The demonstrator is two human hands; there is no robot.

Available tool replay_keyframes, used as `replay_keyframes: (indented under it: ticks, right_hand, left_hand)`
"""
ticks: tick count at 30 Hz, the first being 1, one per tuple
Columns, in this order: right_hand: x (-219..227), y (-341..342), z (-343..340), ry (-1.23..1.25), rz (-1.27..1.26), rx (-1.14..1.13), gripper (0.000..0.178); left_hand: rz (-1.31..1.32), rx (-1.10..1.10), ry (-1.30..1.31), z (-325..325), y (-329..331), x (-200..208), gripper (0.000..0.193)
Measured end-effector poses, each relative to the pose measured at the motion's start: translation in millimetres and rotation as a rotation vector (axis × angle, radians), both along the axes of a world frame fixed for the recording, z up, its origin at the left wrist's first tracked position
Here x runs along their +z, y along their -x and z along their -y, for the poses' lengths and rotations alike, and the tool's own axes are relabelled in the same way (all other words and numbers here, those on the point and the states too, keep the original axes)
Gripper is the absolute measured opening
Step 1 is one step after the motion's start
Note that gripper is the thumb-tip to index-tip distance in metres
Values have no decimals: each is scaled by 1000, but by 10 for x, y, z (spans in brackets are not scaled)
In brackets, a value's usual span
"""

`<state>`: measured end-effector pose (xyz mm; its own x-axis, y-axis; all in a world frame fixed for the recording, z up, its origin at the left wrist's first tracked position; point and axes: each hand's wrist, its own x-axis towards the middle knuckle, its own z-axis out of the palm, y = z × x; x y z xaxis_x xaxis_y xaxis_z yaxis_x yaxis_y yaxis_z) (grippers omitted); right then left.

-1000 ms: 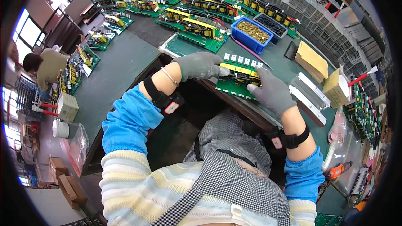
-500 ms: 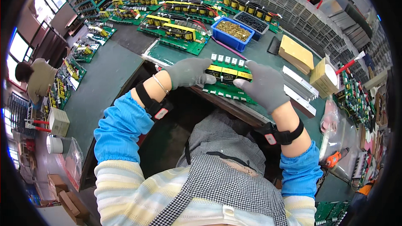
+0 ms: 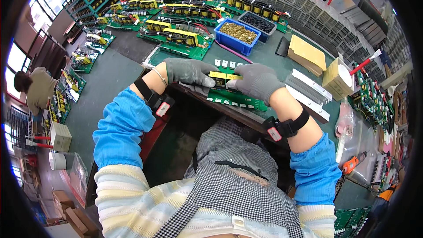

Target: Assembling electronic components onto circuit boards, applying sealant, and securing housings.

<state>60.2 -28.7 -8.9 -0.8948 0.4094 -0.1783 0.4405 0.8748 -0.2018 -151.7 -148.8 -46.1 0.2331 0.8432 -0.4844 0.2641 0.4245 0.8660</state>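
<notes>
A green circuit board lies at the bench's front edge, with yellow-topped transformers in a row across it and several upright flat parts with white faces along its far side. My left hand, in a grey glove, closes on the left end of the transformer row, its thumb pointing right. My right hand, gloved alike, wraps over the right part of the row and hides it. Its thumb presses the near side of a transformer. The fingertips are partly hidden.
Behind the board stand a blue bin of brass-coloured small parts and a grey bin of black ones. Silver metal bars, brown card pieces and a box lie rightward. Finished-looking boards fill the back. A person sits far left.
My right hand has slid left over the transformers and covers more of them. My left hand stays at the row's left end. The whole view has shifted slightly.
</notes>
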Motion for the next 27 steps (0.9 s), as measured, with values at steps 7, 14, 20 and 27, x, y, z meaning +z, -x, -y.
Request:
replay_keyframes:
  ticks: [7,14,20,27]
  right_hand:
    - [-58,157,167,-108,170,51,37]
    - [-399,68,414,-401,-20,-1,39]
    - [14,-160,-217,127,-74,-67,42]
    - [25,-124,-175,1,233,-44,50]
  left_hand:
    - [-911,-169,-251,17,-267,114,55]
    - [-1137,-59,-458,152,-383,-75,51]
    - [-574,-9,-351,204,-125,-153,57]
    - [-922,-128,-339,170,-331,69,60]
